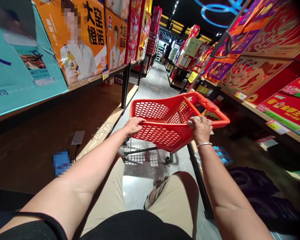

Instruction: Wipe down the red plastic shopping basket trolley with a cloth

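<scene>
A red plastic shopping cart (165, 125) stands crosswise in the aisle in front of me, its handle end to the right. My left hand (134, 126) grips the near rim at the cart's left end, with the fingers hooked over the edge. Farther right on the same rim, my right hand (202, 126) is closed round the edge. Something small and whitish shows by its fingers, too unclear to name. A pale bracelet (204, 144) circles the right wrist. Through the mesh sides no goods can be made out in the basket.
Shelves with orange drink cartons (75, 43) and a turquoise carton (22, 66) run along the left. Red and gold gift boxes (252, 75) fill the right shelf. A white power bank (78, 137) with a cable lies under the left shelf. Ahead, a grey floor (157, 75) runs between displays.
</scene>
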Motion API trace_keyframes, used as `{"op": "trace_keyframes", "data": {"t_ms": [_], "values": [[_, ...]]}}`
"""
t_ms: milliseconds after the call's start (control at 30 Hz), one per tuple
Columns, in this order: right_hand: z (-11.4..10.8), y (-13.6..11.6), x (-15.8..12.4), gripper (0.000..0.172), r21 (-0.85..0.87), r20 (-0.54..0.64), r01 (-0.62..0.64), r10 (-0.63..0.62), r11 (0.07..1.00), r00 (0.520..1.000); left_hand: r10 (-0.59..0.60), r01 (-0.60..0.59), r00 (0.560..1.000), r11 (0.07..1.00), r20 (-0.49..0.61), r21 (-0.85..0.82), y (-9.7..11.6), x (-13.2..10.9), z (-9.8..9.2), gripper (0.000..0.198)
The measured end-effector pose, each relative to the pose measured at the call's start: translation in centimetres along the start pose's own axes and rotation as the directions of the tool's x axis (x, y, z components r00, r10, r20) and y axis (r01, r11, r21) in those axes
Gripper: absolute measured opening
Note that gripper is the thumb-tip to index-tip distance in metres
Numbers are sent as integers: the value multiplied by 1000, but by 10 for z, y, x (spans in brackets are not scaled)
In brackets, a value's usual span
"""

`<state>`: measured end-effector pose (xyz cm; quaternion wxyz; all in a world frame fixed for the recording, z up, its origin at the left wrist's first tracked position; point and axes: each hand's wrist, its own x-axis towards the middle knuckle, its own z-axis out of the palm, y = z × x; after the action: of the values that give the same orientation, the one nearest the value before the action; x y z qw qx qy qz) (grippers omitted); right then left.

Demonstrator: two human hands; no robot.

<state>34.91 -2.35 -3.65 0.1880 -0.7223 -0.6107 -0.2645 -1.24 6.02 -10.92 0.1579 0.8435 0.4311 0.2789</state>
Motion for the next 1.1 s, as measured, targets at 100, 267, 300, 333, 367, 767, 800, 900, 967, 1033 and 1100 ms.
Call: {"op": "trace_keyframes", "data": {"t_ms": [100,267,300,333,367,767,800,900,967,1033,1100], "values": [[5,-79,-18,27,67,116,98,-105,993,988,-8,8,1000,1000,-11,13,1,0,3,49],[8,-203,-41,31,194,119,278,-304,941,945,7,-6,1000,1000,-26,30,-2,0,3,48],[7,-213,-41,32,204,117,300,-327,932,938,8,-7,1000,999,-29,33,-3,1,2,47],[7,-216,-40,32,208,115,326,-354,922,928,10,-9,999,999,-33,34,-4,1,2,47],[6,-213,-38,31,210,112,353,-381,912,918,13,-12,999,999,-34,34,-5,1,2,48],[-5,17,16,37,46,-70,-42,45,998,997,8,-6,998,1000,-63,27,-5,1,8,53],[-6,22,18,42,49,-97,-107,111,993,989,6,-3,998,999,-67,35,-4,0,8,52],[2,5,11,47,45,-86,-203,206,978,975,-4,8,998,999,-69,50,-2,0,8,52],[15,-30,-3,46,73,-43,-148,151,986,988,-10,13,998,999,-64,53,-1,-1,8,52],[30,-74,-22,49,156,-40,-32,39,987,998,-20,23,998,998,-57,56,1,-1,8,52],[44,-117,-40,44,240,-79,126,-110,963,991,-35,38,998,997,-52,64,1,0,7,51]]}}
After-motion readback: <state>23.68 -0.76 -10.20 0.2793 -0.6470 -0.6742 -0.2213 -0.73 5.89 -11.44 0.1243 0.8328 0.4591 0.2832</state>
